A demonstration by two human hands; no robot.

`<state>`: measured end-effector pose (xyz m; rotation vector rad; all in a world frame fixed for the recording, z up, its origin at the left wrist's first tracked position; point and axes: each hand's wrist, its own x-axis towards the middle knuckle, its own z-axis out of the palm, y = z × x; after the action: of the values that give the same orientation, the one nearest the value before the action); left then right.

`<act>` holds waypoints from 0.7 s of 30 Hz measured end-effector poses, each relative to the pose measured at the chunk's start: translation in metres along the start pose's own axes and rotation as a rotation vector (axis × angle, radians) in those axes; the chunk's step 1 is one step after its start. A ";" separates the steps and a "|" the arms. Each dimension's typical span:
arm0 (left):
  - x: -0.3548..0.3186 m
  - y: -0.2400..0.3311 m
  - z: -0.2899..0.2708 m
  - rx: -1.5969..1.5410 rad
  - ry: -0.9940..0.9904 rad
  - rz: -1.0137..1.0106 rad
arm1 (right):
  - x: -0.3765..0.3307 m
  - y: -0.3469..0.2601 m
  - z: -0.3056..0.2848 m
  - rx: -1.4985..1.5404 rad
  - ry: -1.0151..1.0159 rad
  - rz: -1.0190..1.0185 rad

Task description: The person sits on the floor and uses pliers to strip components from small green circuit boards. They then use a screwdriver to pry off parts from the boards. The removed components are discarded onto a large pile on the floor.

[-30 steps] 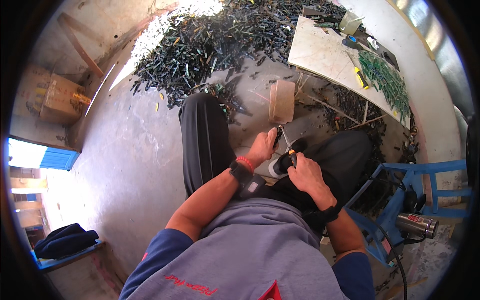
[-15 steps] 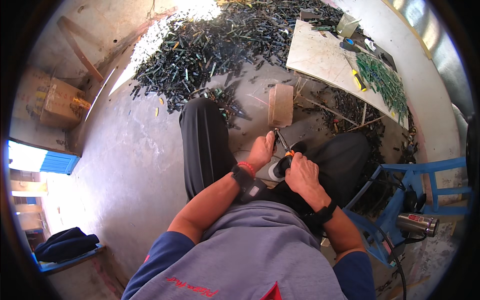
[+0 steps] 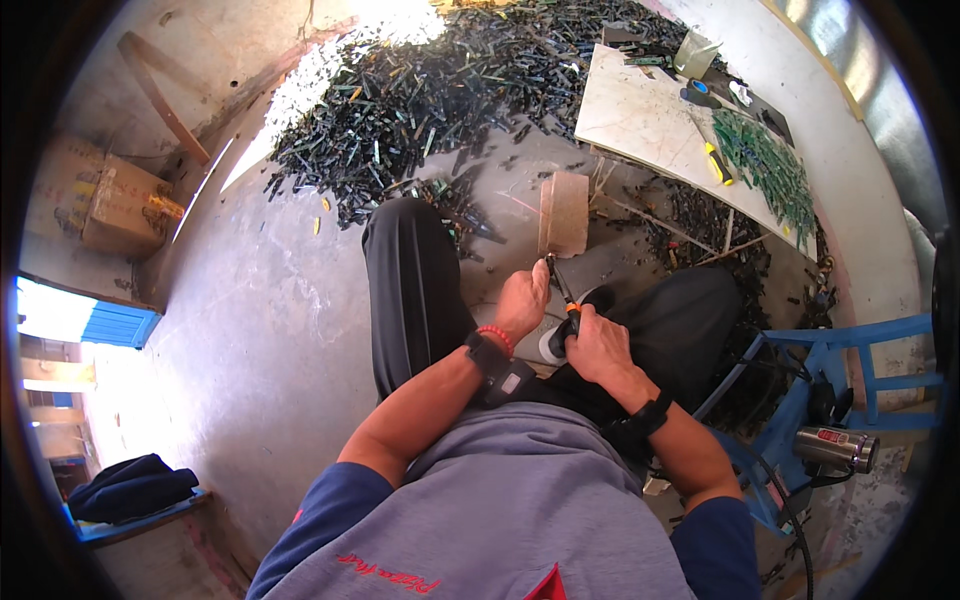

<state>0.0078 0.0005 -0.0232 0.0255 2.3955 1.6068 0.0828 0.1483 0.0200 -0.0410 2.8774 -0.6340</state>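
The person sits with knees apart, and both hands meet near the centre of the frame. The right hand (image 3: 600, 345) is clenched around the black-and-orange handle of a slim metal-shafted hand tool (image 3: 573, 309), which slants up and to the left, its tip ending close to the left fingertips. The left hand (image 3: 525, 302) grasps a small dark piece (image 3: 550, 259) between thumb and fingers — mostly hidden, and too small for its shape to be told. A red beaded bracelet (image 3: 497, 336) circles the left wrist.

Just above the hands, a pale brown rectangular block (image 3: 564, 215) sits on the grey concrete floor (image 3: 290, 300). A broad heap of dark, narrow strips (image 3: 430, 100) fills the upper centre. At the upper right, a whitish flat board (image 3: 640, 115) bears a mound of thin green strips (image 3: 765, 160), a yellow-and-black handled tool (image 3: 718, 165) and a translucent container (image 3: 695, 55). A silvery cylindrical flask (image 3: 832, 448) lies beside a blue-framed chair (image 3: 850, 335) at the lower right — the flask on its side. A brown cardboard box (image 3: 125, 205) is at the left.
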 end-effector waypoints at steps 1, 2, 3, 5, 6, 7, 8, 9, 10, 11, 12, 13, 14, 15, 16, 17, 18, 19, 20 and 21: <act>0.001 0.000 -0.001 -0.037 -0.016 0.004 | 0.000 0.003 0.004 0.068 0.043 -0.014; 0.001 0.000 -0.002 -0.075 -0.034 0.008 | 0.001 0.011 0.010 0.243 -0.005 -0.038; 0.003 -0.005 0.001 -0.101 -0.037 0.064 | 0.004 0.021 0.018 0.419 -0.053 -0.062; 0.005 -0.010 0.003 -0.229 -0.082 0.057 | 0.005 0.018 0.013 0.803 -0.210 -0.010; 0.006 -0.013 0.004 -0.329 -0.120 -0.009 | 0.001 0.017 0.007 1.009 -0.317 0.069; 0.004 0.006 -0.003 -0.504 -0.214 -0.190 | -0.002 0.015 -0.003 1.214 -0.413 0.159; 0.002 0.016 -0.010 -0.676 -0.299 -0.376 | -0.005 0.011 -0.010 1.312 -0.413 0.167; 0.003 0.014 -0.013 -0.720 -0.321 -0.382 | -0.007 0.008 -0.017 1.411 -0.411 0.175; 0.003 0.012 -0.015 -0.765 -0.343 -0.388 | -0.009 0.006 -0.020 1.509 -0.410 0.184; 0.004 0.011 -0.017 -0.809 -0.365 -0.394 | -0.010 0.009 -0.020 1.564 -0.402 0.205; 0.005 0.011 -0.019 -0.859 -0.386 -0.420 | -0.010 0.010 -0.021 1.583 -0.401 0.193; 0.007 0.013 -0.020 -0.910 -0.407 -0.446 | -0.009 0.011 -0.022 1.602 -0.399 0.181; 0.008 0.014 -0.020 -0.961 -0.429 -0.472 | -0.009 0.012 -0.023 1.621 -0.397 0.170; 0.009 0.014 -0.020 -0.981 -0.447 -0.490 | -0.009 0.011 -0.024 1.627 -0.395 0.169; 0.010 0.014 -0.020 -1.002 -0.464 -0.508 | -0.009 0.012 -0.023 1.613 -0.398 0.166; 0.010 0.014 -0.020 -1.023 -0.481 -0.525 | -0.008 0.013 -0.022 1.600 -0.402 0.163; 0.011 0.014 -0.020 -1.039 -0.509 -0.523 | -0.008 0.014 -0.021 1.586 -0.406 0.160; 0.011 0.014 -0.021 -1.053 -0.537 -0.521 | -0.008 0.014 -0.021 1.548 -0.396 0.152; 0.011 0.014 -0.022 -1.068 -0.564 -0.519 | -0.008 0.013 -0.021 1.509 -0.387 0.144; 0.011 0.015 -0.022 -1.069 -0.567 -0.514 | -0.008 0.012 -0.022 1.471 -0.377 0.135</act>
<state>-0.0100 -0.0124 -0.0042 -0.2666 0.8529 2.0070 0.0871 0.1687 0.0358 0.2112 1.4755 -2.1529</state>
